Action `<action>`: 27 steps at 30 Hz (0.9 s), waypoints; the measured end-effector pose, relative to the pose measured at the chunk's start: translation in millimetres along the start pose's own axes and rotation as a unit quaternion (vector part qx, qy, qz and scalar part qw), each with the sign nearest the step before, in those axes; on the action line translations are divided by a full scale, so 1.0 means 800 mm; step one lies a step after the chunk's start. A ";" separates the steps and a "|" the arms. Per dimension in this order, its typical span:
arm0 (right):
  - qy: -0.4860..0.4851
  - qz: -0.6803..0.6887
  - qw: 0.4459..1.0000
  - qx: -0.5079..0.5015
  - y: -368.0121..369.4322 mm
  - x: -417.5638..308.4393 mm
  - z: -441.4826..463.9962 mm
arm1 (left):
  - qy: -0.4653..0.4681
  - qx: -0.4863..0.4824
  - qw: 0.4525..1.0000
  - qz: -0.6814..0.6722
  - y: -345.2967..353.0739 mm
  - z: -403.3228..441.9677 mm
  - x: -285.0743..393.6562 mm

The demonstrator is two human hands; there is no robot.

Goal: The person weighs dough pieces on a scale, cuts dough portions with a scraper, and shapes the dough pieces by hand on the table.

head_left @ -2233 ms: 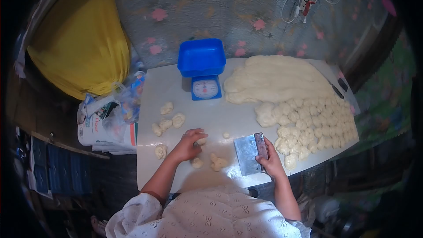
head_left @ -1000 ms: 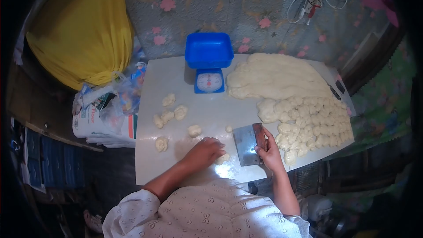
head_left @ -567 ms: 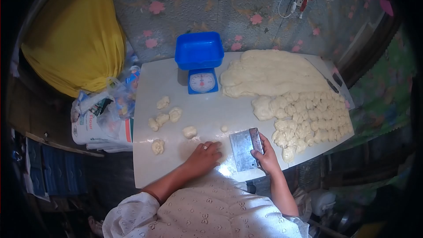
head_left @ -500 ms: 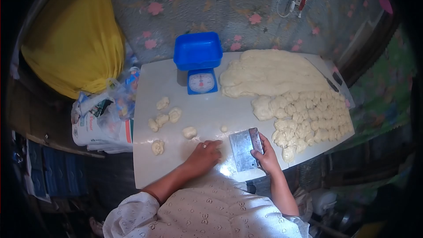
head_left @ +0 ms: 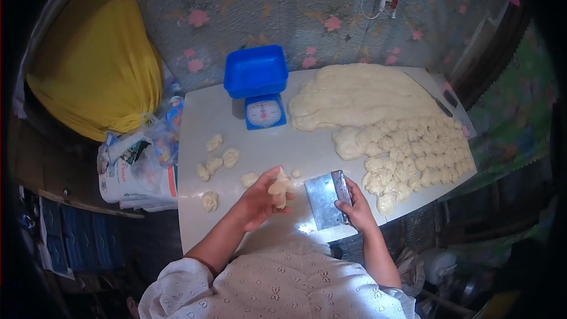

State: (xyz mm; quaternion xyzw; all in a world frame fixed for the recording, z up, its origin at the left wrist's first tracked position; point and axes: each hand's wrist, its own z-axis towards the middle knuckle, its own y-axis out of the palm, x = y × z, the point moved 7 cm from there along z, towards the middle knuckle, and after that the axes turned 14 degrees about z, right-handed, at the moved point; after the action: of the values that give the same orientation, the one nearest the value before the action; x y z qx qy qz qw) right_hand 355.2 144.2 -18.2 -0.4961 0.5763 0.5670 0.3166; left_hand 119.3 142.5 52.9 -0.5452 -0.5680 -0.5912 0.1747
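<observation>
A soft, uneven piece of dough (head_left: pixel 280 189) rests in my left hand (head_left: pixel 257 203), its fingers curled around it above the table. My right hand (head_left: pixel 358 208) grips the handle of a metal dough scraper (head_left: pixel 323 201), whose flat blade points left over the table's front. Close to my left hand, a dough lump (head_left: pixel 249 179) and a tiny dough ball (head_left: pixel 296 173) lie on the surface. Several more lumps (head_left: pixel 216 163) are scattered to the left. On the right sit many cut dough pieces (head_left: pixel 416 153) in rows, with a large slab of dough (head_left: pixel 348 94) behind them.
A blue kitchen scale (head_left: pixel 265 112) with a blue pan (head_left: pixel 256 71) stands at the back of the white table (head_left: pixel 201 124). A knife (head_left: pixel 440 105) lies by the slab's right end. Flour bags (head_left: pixel 133 183) and a yellow cloth (head_left: pixel 94 53) are at the left.
My left hand has turned palm up and lifted, with a dough piece now visible in it. The right hand keeps the scraper in nearly the same place. The view has shifted slightly.
</observation>
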 end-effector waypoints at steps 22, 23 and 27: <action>0.033 0.019 0.999 -0.009 -0.004 0.003 -0.001 | 0.118 0.209 0.800 0.551 -0.075 0.153 0.301; 0.026 0.022 0.999 -0.015 -0.003 0.002 -0.001 | 0.073 0.222 0.783 0.577 -0.082 0.164 0.298; -0.003 0.016 1.000 -0.022 -0.010 0.011 0.000 | 0.060 0.258 0.801 0.537 -0.105 0.192 0.288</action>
State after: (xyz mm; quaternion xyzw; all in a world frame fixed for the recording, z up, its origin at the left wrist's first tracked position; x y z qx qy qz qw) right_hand 359.9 143.9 -28.7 -0.4920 0.5703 0.5864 0.2981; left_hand 38.8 394.5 169.9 -0.6611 -0.3037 -0.2663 0.6323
